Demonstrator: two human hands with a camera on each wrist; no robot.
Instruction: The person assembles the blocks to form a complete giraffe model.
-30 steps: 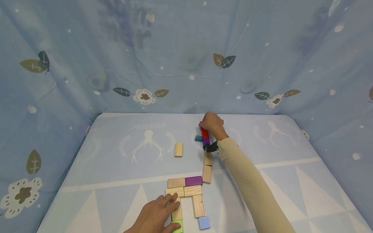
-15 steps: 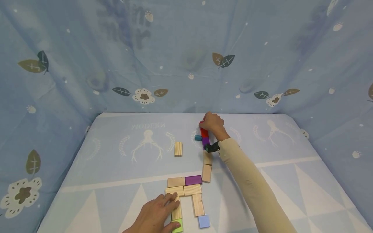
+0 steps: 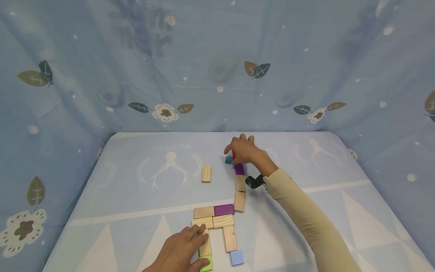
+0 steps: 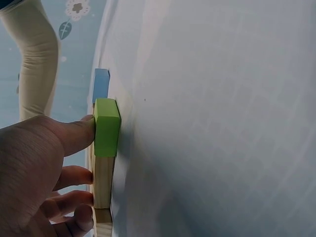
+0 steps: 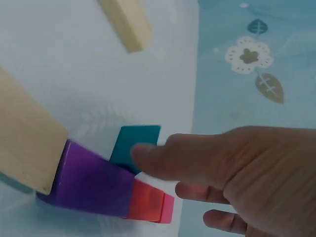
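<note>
My left hand [image 3: 181, 249] rests on the near blocks; its thumb touches a lime-green block [image 4: 107, 127] and its fingers lie along a wooden block [image 4: 102, 182]. At the far end of the block line, my right hand [image 3: 244, 151] hovers with loosely spread fingers. In the right wrist view its thumb overlaps a teal block [image 5: 136, 140] beside the line. There, a purple block [image 5: 94, 180] meets a red block [image 5: 145, 200], with a pinkish-red end [image 5: 168, 209] beyond. The right hand covers most of the red part in the head view.
Two plain wooden blocks [image 3: 240, 183] continue the line toward me. Another purple block [image 3: 224, 209] lies among wooden ones near the left hand. A light-blue block [image 3: 236, 257] ends the right leg. One ridged wooden block [image 3: 206, 174] lies apart. Patterned cloth [image 3: 217, 75] hangs behind the table.
My right hand has let go of the red piece at the far end and drawn back toward me, near the teal block. The left hand stays in place.
</note>
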